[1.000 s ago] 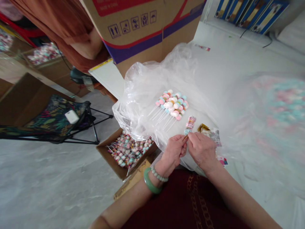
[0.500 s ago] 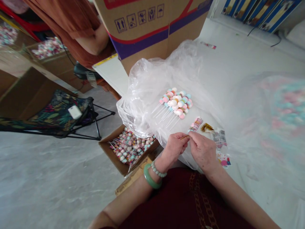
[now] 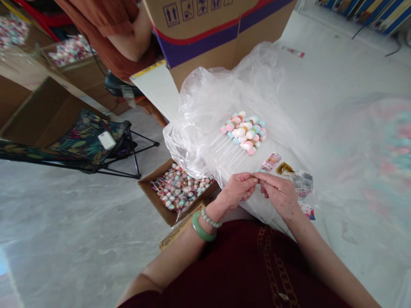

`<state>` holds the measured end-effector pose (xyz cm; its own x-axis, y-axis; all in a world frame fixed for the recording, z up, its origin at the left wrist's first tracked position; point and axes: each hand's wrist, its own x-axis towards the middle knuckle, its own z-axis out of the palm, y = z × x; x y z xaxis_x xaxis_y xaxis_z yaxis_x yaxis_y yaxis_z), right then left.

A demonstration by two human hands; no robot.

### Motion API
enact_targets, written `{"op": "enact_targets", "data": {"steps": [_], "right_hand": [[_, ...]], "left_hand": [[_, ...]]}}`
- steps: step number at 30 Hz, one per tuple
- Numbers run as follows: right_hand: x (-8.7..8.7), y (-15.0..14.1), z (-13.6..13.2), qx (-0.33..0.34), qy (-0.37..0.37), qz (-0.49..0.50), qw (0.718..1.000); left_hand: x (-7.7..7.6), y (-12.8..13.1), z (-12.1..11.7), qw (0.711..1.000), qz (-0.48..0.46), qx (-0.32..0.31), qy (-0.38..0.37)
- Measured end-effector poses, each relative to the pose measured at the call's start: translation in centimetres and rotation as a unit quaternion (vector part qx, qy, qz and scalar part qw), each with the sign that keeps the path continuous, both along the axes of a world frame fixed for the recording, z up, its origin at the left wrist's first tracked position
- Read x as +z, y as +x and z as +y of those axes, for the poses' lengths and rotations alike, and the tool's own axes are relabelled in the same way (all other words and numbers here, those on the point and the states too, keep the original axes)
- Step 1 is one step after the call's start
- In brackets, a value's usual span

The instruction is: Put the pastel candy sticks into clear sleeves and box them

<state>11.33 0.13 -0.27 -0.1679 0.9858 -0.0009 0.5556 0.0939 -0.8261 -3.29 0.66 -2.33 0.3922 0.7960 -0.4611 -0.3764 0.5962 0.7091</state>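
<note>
Packing workroom, hand-assembly type; home or commercial premises cannot be told. Evidence: stacked printed cardboard cartons [image 3: 205, 34] at top centre; open carton of candy sticks [image 3: 180, 190] at lower centre; shallow trays of wrapped sweets [image 3: 69, 53] at upper left; low folding camp chair [image 3: 64, 141] at left; blue-and-yellow boxes [image 3: 362, 10] along the wall at upper right; mottled grey floor [image 3: 70, 231] throughout.

head-worn camera | faces forward, down | close above left hand [image 3: 236, 190], right hand [image 3: 278, 197]
</note>
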Motion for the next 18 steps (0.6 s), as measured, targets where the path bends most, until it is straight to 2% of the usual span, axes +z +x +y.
{"op": "enact_targets", "data": {"steps": [6, 9, 11, 13, 16, 18], "right_hand": [[0.0, -0.5, -0.4, -0.014, 0.060, -0.051, 0.997], [-0.1, -1.4, -1.0, -0.095, 0.065, 0.002, 0.993], [0.0, -2.0, -1.0, -0.176, 0.007, 0.111, 0.978], [0.1, -2.1, -0.6, -0.203, -0.099, 0.242, 0.944], [0.6, -1.1, 0.2, -0.134, -0.249, 0.347, 0.894], [1.0, 0.0, 0.2, -0.076, -0.281, 0.339, 0.895]], "left_hand": [[0.3, 1.1, -0.4, 0.998, 0.021, 0.059, -0.006], [0.7, 1.9, -0.7, 0.994, 0.034, 0.106, -0.012], [0.8, 2.3, -0.8, 0.992, 0.026, 0.123, -0.003], [0.9, 2.4, -0.9, 0.991, 0.011, 0.134, 0.003], [0.9, 1.8, -0.8, 0.994, -0.010, 0.107, 0.003], [0.9, 1.0, -0.7, 0.999, -0.036, 0.019, -0.002]]}}
